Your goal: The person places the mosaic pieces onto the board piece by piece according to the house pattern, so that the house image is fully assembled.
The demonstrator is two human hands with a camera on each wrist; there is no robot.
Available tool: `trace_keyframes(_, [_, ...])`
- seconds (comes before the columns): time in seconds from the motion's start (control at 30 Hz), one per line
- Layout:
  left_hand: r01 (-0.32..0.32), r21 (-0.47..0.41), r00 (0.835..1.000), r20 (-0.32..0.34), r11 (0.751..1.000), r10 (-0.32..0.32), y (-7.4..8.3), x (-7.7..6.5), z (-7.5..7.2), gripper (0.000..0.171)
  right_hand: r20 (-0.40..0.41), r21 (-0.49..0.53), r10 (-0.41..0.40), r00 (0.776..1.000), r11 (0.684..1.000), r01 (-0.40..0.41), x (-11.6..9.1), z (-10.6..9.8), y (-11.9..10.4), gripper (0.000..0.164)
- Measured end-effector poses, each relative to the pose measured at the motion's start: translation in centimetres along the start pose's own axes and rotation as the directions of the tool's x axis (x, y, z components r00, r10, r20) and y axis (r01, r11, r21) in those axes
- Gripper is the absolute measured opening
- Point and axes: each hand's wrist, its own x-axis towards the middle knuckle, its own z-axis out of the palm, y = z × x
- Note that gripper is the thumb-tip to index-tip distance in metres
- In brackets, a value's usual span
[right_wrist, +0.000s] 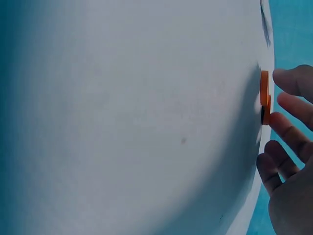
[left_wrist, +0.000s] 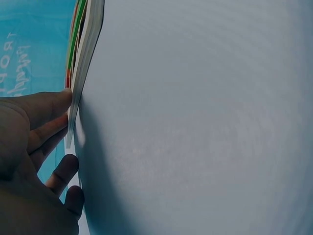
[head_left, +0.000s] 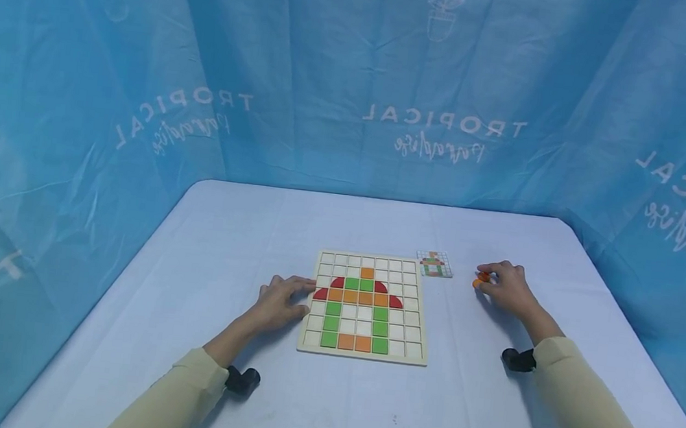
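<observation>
A square wooden grid board point(head_left: 360, 355) lies flat, with red, green and orange tiles laid in a pattern among white squares. My left hand point(head_left: 278, 302) rests at its left side, the thumb and forefinger touching the edge; in the left wrist view the thumb point(left_wrist: 51, 104) meets the board's rim point(left_wrist: 88, 54). Off to the right, my right hand point(head_left: 506, 290) is over a few small orange pieces point(head_left: 477, 283). In the right wrist view two orange pieces point(right_wrist: 264, 88) lie partly overlapping, a fingertip against the lower one and the thumb point(right_wrist: 291, 78) slightly apart.
A small pattern card point(head_left: 434, 264) lies by the board's upper right corner, showing a similar coloured design. A white cloth point(head_left: 242, 232) covers the table. Blue printed curtains point(head_left: 346, 56) hang behind and on both sides. Black camera mounts point(head_left: 243, 381) sit on both wrists.
</observation>
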Motion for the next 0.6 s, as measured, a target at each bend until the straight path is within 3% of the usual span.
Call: trace_keyframes(0.6, [0.005, -0.002, 1.0, 0.003, 1.0, -0.005, -0.05, 0.03, 0.05, 0.046, 0.061, -0.026, 0.009, 0.998, 1.0, -0.008, 0.14, -0.05, 0.59, 0.047])
